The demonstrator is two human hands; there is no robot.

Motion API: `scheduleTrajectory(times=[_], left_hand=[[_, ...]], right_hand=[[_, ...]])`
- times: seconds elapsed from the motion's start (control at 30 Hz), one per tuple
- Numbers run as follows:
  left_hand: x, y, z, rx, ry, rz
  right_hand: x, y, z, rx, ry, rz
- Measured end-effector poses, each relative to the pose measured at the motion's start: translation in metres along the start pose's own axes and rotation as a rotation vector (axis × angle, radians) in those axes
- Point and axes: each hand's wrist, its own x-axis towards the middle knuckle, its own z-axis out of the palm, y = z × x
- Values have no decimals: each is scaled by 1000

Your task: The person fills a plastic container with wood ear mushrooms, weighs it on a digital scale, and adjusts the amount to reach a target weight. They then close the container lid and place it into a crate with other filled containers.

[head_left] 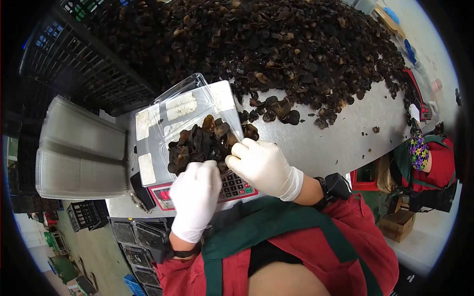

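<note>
My left hand (196,190), in a white glove, is closed at the near edge of a heap of dark, curled pieces (200,143). These lie in a clear plastic container (168,129) on a scale (227,101) with a red front and a keypad. My right hand (264,165), also gloved in white, has its fingers curled together at the right side of the same heap. What either set of fingertips holds is hidden. The container's clear lid (185,84) stands raised at the back of the scale.
A large pile of the dark pieces (276,44) covers the back of the metal table (316,143). Stacked clear containers (81,148) stand at the left, below a black crate (89,64). Another person (434,158) is at the far right beside a second red scale (425,112).
</note>
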Motion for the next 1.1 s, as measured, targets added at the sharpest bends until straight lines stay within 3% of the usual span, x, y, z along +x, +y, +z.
scheduleTrajectory(times=[0.07, 0.13, 0.2, 0.27, 0.3, 0.4, 0.5, 0.57, 0.67, 0.7, 0.77, 0.8, 0.87, 0.9, 0.93, 1.07, 1.1], left_hand=[[3, -18, -11, 79, 188, -41], [4, -55, -27, 34, 312, -209], [14, -93, -39, 165, 250, -353], [27, -140, -25, 35, 273, -408], [34, -150, -22, -182, 160, -572], [56, -163, -3, -583, -165, -814], [62, -157, 9, -506, -237, -764], [54, -166, 26, -484, -3, -559], [45, -147, 6, -832, 194, -528], [39, -133, -11, -894, 165, -563], [10, -123, -28, -730, 114, -431], [3, -111, -44, -434, 97, -186], [-20, -81, -54, -486, 11, -247], [-35, -74, -50, -508, -44, -352], [-47, -72, -41, -448, -61, -326], [-69, -47, -20, -700, -60, -771], [-72, -50, -11, -841, -28, -766]], right_hand=[[-2, 3, 4, 17, -4, 23], [-2, 4, 5, 33, -9, 50], [1, 5, 2, 207, 122, 118], [0, 5, -4, 224, 105, 189], [-1, 6, -6, 238, 93, 269], [-9, 9, -7, 379, 62, 439], [-21, 9, -3, 491, 16, 563], [-26, 10, -1, 545, 14, 596], [-28, 16, -1, 697, -13, 688], [-29, 19, -2, 792, -41, 753], [-25, 24, -10, 929, -92, 793], [-23, 27, -13, 1065, -139, 832], [-24, 33, -10, 1113, -162, 818], [-24, 34, -8, 1070, -240, 807], [-24, 35, -6, 1027, -318, 792], [-23, 37, 8, 997, -448, 735], [-17, 39, 3, 1171, -505, 847]])
